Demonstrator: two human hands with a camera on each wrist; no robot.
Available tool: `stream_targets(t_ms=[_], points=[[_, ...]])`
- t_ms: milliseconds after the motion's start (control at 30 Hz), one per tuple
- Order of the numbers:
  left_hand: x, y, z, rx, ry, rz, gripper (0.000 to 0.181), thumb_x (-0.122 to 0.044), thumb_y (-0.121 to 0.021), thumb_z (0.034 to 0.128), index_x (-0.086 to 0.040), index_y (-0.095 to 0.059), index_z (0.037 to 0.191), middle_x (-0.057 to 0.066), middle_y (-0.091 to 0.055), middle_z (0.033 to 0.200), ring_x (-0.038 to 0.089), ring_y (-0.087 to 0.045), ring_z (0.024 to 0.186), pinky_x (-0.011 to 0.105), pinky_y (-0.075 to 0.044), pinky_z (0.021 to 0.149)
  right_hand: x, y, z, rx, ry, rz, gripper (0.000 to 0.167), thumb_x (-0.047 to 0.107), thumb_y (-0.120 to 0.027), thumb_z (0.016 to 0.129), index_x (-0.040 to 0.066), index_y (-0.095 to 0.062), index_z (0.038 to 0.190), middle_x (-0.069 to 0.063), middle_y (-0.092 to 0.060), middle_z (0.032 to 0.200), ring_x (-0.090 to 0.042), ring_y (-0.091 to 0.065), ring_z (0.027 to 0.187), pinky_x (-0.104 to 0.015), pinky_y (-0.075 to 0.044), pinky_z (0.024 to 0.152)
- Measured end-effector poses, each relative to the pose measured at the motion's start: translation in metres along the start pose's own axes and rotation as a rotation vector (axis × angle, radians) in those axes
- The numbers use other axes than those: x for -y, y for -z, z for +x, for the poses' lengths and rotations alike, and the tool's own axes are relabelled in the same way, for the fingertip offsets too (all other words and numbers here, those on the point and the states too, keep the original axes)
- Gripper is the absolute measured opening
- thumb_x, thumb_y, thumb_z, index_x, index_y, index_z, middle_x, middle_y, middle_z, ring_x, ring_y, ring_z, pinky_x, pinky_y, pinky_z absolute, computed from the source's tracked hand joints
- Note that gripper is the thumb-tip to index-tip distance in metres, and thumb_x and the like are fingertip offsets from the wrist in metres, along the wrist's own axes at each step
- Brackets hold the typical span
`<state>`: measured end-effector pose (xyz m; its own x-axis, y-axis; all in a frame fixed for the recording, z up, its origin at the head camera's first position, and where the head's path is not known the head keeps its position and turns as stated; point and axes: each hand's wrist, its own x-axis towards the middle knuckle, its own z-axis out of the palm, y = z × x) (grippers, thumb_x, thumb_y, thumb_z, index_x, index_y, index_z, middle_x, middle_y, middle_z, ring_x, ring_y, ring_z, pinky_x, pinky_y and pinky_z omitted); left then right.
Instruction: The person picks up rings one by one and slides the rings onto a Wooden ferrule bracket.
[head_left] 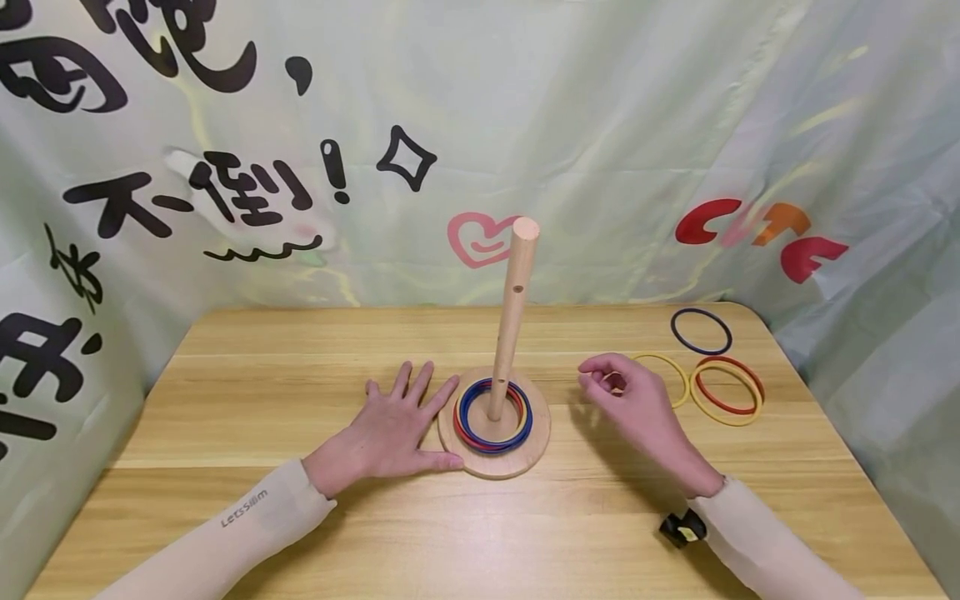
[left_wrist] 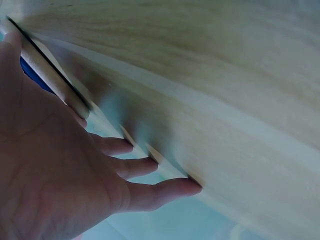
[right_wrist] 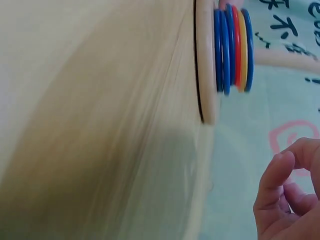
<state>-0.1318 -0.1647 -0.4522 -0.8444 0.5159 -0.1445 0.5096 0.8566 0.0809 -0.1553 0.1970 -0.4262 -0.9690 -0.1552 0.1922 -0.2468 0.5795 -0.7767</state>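
At the near side of the table (head_left: 487, 542), whose front edge is out of frame, both sleeves (head_left: 262, 517) are cut off; a black gadget (head_left: 683, 528) (too small to make out) sits at the right cuff. The left hand (head_left: 390, 433) lies spread with its fingers apart, the thumb touching the round base (head_left: 525, 458). In the left wrist view, that hand hides much of the base, and only a scrap of blue shows past it. The right hand (head_left: 637, 400) hovers right of the base, fingers curled around nothing, thumb and forefinger tips close together.

The base stands near the table's middle with its peg (head_left: 513, 308) upright. Around the peg's foot lies a stack (right_wrist: 225, 55), blue rings lowest, then red, yellow and blue; from above, the lower ones are mostly hidden.

Toward the right edge, one yellow ring (head_left: 686, 385) is partly covered by the right hand. Beside it another yellow ring (head_left: 729, 422) overlaps a red ring (head_left: 760, 385), and a blue ring (head_left: 697, 311) lies near the far right corner. Beyond hangs cloth (head_left: 585, 125), its black lettering cropped upper left.
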Motion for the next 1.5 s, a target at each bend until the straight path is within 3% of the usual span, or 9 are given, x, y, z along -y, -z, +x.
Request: stream_targets(t_ms=[167,300,633,767,900,1133,1333,1500], points=[[0.0,0.0,-0.001,-0.002,0.0,0.0,0.119,-0.096,-0.046,0.0894,-0.019,-0.024,0.177,0.031,-0.022,0.175,0.061,-0.024,0.156,0.091,-0.036,0.093,-0.013,0.02,-0.006,-0.039,-0.015,0.001,0.015,0.01,-0.079,0.102,0.003,-0.078,0.114,-0.007,-0.07,0.096,-0.014,-0.064,0.079,-0.022,-0.05,0.059],[-0.001,0.0,-0.001,-0.004,-0.001,0.001,0.119,-0.096,-0.046,0.0894,-0.019,-0.024,0.177,0.031,-0.021,0.175,0.061,-0.024,0.156,0.091,-0.037,0.093,-0.025,0.035,-0.011,-0.051,-0.038,-0.051,0.019,0.012,-0.081,0.101,0.003,-0.077,0.116,-0.007,-0.071,0.099,-0.01,-0.065,0.079,-0.021,-0.049,0.061],[0.0,-0.001,-0.001,-0.001,0.004,0.001,0.119,-0.097,-0.044,0.0891,-0.02,-0.023,0.177,0.03,-0.021,0.175,0.06,-0.024,0.156,0.09,-0.037,0.094,-0.056,0.06,-0.022,0.01,-0.099,-0.201,0.023,0.013,-0.08,0.101,0.001,-0.073,0.12,-0.011,-0.071,0.105,-0.02,-0.062,0.079,-0.026,-0.05,0.061],[0.0,-0.001,-0.001,-0.009,0.0,-0.003,0.119,-0.097,-0.045,0.089,-0.019,-0.024,0.177,0.031,-0.021,0.175,0.061,-0.024,0.156,0.091,-0.036,0.093,-0.062,0.064,-0.022,0.043,-0.102,-0.232,0.023,0.013,-0.081,0.101,0.0,-0.074,0.119,-0.012,-0.07,0.106,-0.02,-0.061,0.077,-0.028,-0.05,0.06],[0.0,-0.001,-0.001,-0.006,0.0,-0.009,0.119,-0.097,-0.045,0.089,-0.019,-0.023,0.177,0.031,-0.021,0.175,0.061,-0.023,0.156,0.091,-0.035,0.093,-0.064,0.065,-0.019,0.077,-0.08,-0.267,0.026,0.016,-0.082,0.1,-0.001,-0.074,0.118,-0.015,-0.071,0.109,-0.024,-0.065,0.083,-0.03,-0.052,0.066],[0.0,0.0,0.001,0.003,0.003,-0.005,0.119,-0.097,-0.045,0.0889,-0.02,-0.022,0.177,0.03,-0.02,0.175,0.061,-0.023,0.156,0.091,-0.034,0.095,-0.068,0.063,-0.013,0.118,-0.059,-0.339,0.027,0.014,-0.084,0.098,-0.004,-0.075,0.115,-0.02,-0.072,0.112,-0.037,-0.065,0.103,-0.053,-0.052,0.087],[0.0,-0.001,0.001,0.008,0.0,-0.017,0.119,-0.097,-0.045,0.0891,-0.02,-0.022,0.177,0.03,-0.019,0.176,0.061,-0.022,0.156,0.092,-0.033,0.095,-0.071,0.062,-0.008,0.156,-0.033,-0.374,0.009,0.011,-0.083,0.098,0.003,-0.078,0.098,-0.008,-0.073,0.097,-0.028,-0.061,0.092,-0.047,-0.047,0.081],[0.001,-0.002,0.001,0.002,0.002,-0.016,0.119,-0.097,-0.046,0.0892,-0.02,-0.022,0.177,0.03,-0.02,0.175,0.061,-0.022,0.156,0.092,-0.033,0.095,-0.07,0.06,-0.007,0.179,-0.01,-0.376,0.007,0.008,-0.081,0.099,0.005,-0.077,0.094,-0.007,-0.07,0.095,-0.027,-0.059,0.09,-0.048,-0.047,0.08]])
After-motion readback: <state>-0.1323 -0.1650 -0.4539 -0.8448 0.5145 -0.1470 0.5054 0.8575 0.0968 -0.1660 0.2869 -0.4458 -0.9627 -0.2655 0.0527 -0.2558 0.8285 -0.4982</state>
